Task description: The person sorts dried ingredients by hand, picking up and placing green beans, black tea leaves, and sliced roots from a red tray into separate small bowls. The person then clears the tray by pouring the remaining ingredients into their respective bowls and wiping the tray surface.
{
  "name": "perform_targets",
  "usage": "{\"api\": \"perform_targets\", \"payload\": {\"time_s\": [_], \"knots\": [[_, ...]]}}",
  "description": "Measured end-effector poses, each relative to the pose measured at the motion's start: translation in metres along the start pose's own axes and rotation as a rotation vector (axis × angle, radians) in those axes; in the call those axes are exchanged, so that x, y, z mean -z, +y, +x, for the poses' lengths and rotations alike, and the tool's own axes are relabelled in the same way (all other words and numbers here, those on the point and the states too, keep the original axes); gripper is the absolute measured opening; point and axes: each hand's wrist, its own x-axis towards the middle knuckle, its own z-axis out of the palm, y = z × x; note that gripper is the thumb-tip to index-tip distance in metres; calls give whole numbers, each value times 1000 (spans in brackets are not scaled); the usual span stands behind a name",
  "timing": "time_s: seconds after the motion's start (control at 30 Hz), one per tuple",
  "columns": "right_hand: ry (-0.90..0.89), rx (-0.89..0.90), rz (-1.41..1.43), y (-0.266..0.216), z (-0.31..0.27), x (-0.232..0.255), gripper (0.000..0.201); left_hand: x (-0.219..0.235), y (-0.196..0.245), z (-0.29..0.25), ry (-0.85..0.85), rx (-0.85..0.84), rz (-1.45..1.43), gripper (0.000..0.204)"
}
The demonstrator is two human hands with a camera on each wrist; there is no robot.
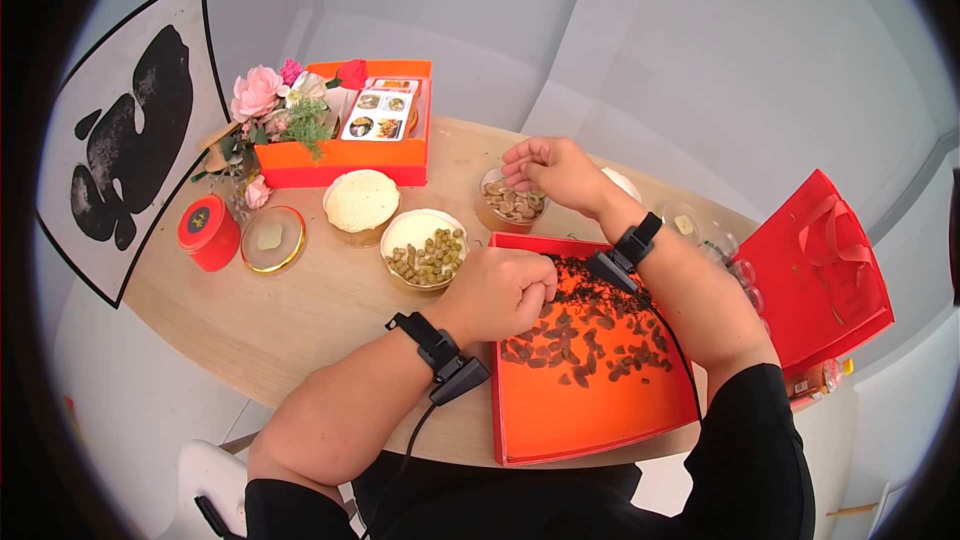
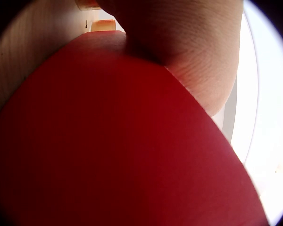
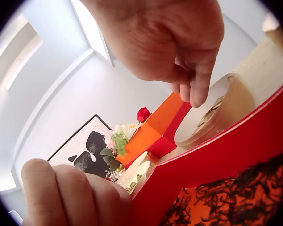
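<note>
My right hand point(image 1: 550, 170) hovers over a clear plastic bowl point(image 3: 217, 125), its fingers loosely bent and pointing down at the rim. Light-brown dried slices point(image 1: 515, 202) lie inside the bowl. Nothing shows between the fingers. The left hand point(image 1: 500, 290), curled into a fist, rests over the left wall of a shallow red box point(image 1: 590, 420) with an orange bottom. Its palm side is hidden. Dark thin shreds point(image 1: 600, 285) are spread along the box's far end, with flat brown dried pieces point(image 1: 575, 345) scattered nearer me.
Left of the box are a tub of greenish pellets point(image 1: 430, 255), a cloth-topped tub point(image 1: 361, 202), a gold-rimmed lid point(image 1: 273, 239) and a red jar point(image 1: 208, 232). An orange gift box point(image 1: 340, 155) with flowers stands behind. At right are a red lid point(image 1: 825, 280) and small containers point(image 1: 742, 270).
</note>
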Motion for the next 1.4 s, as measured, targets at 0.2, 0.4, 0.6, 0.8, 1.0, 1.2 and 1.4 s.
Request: {"api": "perform_targets", "payload": {"time_s": [0.2, 0.4, 0.6, 0.8, 1.0, 1.2, 1.4], "knots": [[12, 156, -323, 10, -12, 7, 40, 0, -1, 1, -5, -8, -14, 18], [-124, 241, -477, 6, -28, -6, 48, 1, 1, 2, -9, 8, -22, 19], [-114, 238, -722, -4, -39, -9, 49, 1, 1, 1, -25, 35, -20, 19], [-63, 295, -823, 1, -43, -7, 48, 1, 2, 2, -28, 32, -28, 19], [-136, 271, -783, -9, -55, -7, 48, 3, 4, 2, -34, 30, -28, 19], [21, 486, -731, -9, -82, 18, 41, 2, 2, 1, -23, 27, -35, 19], [83, 137, -334, -7, -155, 52, 20, 4, 5, 2, -59, 77, -60, 21]]}}
